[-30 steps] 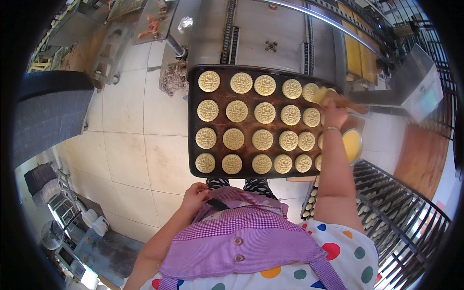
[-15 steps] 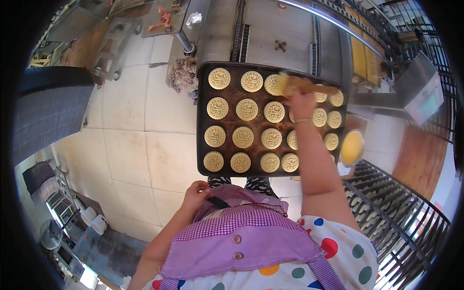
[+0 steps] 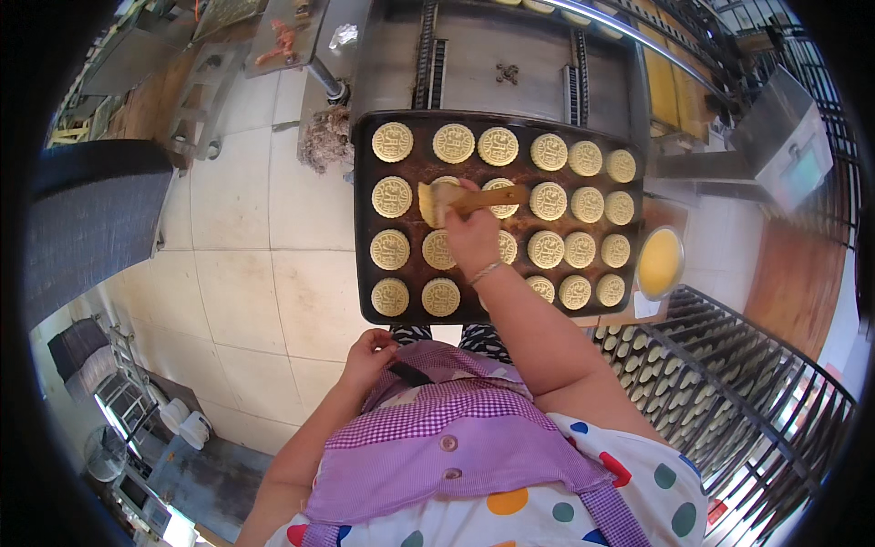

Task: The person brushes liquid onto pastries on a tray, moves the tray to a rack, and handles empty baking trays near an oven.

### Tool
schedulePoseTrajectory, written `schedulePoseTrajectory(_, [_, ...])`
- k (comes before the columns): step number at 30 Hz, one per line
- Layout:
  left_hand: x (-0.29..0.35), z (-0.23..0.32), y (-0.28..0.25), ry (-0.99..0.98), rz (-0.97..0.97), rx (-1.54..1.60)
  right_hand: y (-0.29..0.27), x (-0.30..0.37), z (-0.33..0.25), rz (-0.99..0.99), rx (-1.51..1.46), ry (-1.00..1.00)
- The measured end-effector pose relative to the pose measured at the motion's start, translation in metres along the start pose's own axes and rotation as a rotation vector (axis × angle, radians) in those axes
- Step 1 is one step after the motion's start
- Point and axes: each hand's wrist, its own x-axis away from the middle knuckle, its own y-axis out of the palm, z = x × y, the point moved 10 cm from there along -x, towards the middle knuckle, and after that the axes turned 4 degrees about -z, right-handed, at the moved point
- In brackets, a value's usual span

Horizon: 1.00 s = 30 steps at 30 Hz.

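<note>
My right hand (image 3: 474, 239) grips a flat pastry brush (image 3: 503, 197) with a wooden handle. Its pale bristles (image 3: 434, 205) are over a cookie in the second row from the back, left of the middle. Round, scalloped, stamped yellow cookies (image 3: 391, 197) stand in rows on a dark baking tray (image 3: 363, 273); the hand and brush partly cover some of them. By the tray's front edge, next to my purple apron, my left hand (image 3: 368, 357) is closed with fingers curled in; what it holds, if anything, is hidden.
A bowl of yellow liquid (image 3: 660, 263) stands right of the tray. Behind the tray is a metal machine bed (image 3: 538, 68) with chains along it. At the lower right, a dark rack (image 3: 720, 392) holds many pale pieces. A metal box (image 3: 793, 146) rises at right.
My right hand has brought the brush from the back row leftward and nearer, to the second row. The view has shifted slightly. My left hand stays by the apron.
</note>
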Motion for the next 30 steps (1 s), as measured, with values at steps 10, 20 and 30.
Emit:
schedulePoseTrajectory(10, [0.001,-0.016,0.003,-0.047,0.005,0.001,-0.28,-0.001,0.054,0.495,0.233,0.006])
schedulePoseTrajectory(20, [-0.003,-0.002,0.063,-0.033,-0.059,-0.04,-0.257,-0.008,0.058,0.382,0.395,0.162])
schedulePoseTrajectory(30, [-0.01,-0.009,0.122,-0.039,-0.093,-0.141,-0.307,-0.011,0.069,0.298,0.104,-0.077])
